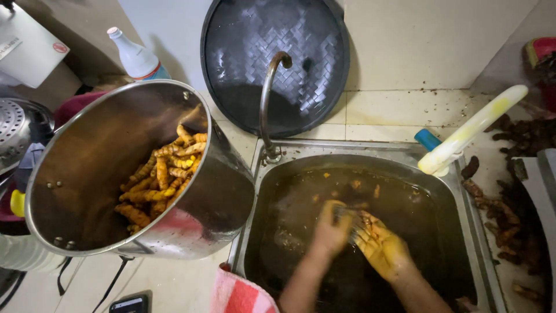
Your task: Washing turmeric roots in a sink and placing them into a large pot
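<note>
Both my hands are down in a steel sink [463, 191] full of murky brown water. My left hand [329, 227] is closed around something small under the water, pressed against my right hand [381, 246]. The right hand is stained yellow and its fingers curl over a small brush-like or root-like thing between the two hands; the blur and the water hide what it is. A big steel pot [110, 150] leans on the counter to the left, with several orange-yellow turmeric roots [162, 174] inside.
A curved tap [267, 98] rises behind the sink, in front of a round dark tray [272, 58] against the wall. A white stained handle [472, 128] juts over the sink's right rim. Dark roots [504, 214] lie on the right counter. A plastic bottle [136, 58] stands at the back left.
</note>
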